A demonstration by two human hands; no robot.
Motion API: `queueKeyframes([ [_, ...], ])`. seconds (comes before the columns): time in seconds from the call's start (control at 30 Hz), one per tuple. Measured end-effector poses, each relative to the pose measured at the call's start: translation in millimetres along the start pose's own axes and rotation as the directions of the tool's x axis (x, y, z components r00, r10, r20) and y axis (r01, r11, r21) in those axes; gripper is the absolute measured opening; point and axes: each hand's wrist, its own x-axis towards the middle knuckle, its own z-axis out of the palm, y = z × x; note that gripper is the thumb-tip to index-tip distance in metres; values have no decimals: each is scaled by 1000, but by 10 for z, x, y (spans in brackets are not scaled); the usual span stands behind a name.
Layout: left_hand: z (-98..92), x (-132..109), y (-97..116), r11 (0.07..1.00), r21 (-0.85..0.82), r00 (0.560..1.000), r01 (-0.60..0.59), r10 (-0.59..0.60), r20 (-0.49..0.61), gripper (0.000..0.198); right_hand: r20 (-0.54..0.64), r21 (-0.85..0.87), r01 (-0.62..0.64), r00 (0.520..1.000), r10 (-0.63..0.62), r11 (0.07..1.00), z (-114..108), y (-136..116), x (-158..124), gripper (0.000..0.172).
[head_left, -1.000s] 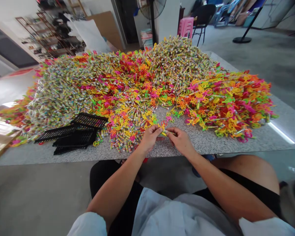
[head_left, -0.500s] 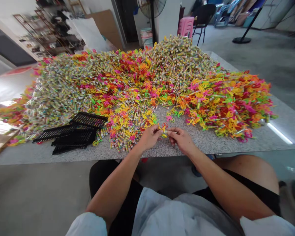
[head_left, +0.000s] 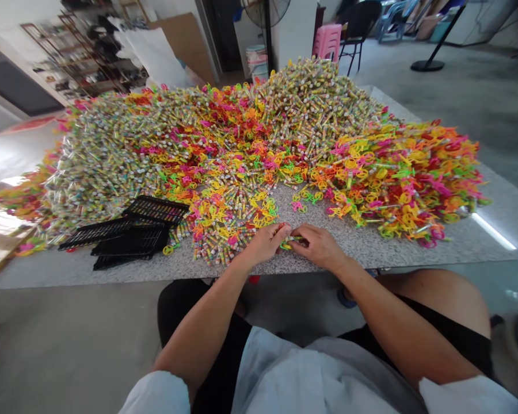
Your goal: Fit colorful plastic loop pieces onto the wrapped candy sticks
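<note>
My left hand (head_left: 265, 242) and my right hand (head_left: 318, 246) meet near the front edge of the speckled stone table (head_left: 371, 244). Between their pinched fingertips is a small yellow-green toy piece (head_left: 290, 241), held by both. Just beyond my fingers lies a huge heap of small wrapped tubes (head_left: 311, 98) mixed with bright plastic rings (head_left: 406, 167) in yellow, pink, orange and green. The nearest loose tubes and rings (head_left: 228, 221) lie just left of my left hand.
A stack of black slotted trays (head_left: 133, 233) lies on the table to the left. Behind the table stand a metal shelf rack (head_left: 82, 54), a floor fan (head_left: 265, 23), a pink stool (head_left: 327, 41) and a dark chair (head_left: 360, 26). My knees sit under the table's front edge.
Both hands have sunk a little lower toward the table's front edge, still pinching the small piece between them. The heap and trays have not moved.
</note>
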Motion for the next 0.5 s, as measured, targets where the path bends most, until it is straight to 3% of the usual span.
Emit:
queueKeyframes([
  [0.3,6,13,-11,989,-135,994,60,-46,102,51,-52,31,-37,998,39,999,-36,-105,-22,21],
  [0.4,44,-13,-8,988,-136,996,68,-61,59,51,-57,19,-79,995,80,997,-19,-128,11,22],
  [0.5,-31,-16,22,999,2,999,34,-34,-24,48,-37,41,-184,982,186,982,-102,-63,90,21],
])
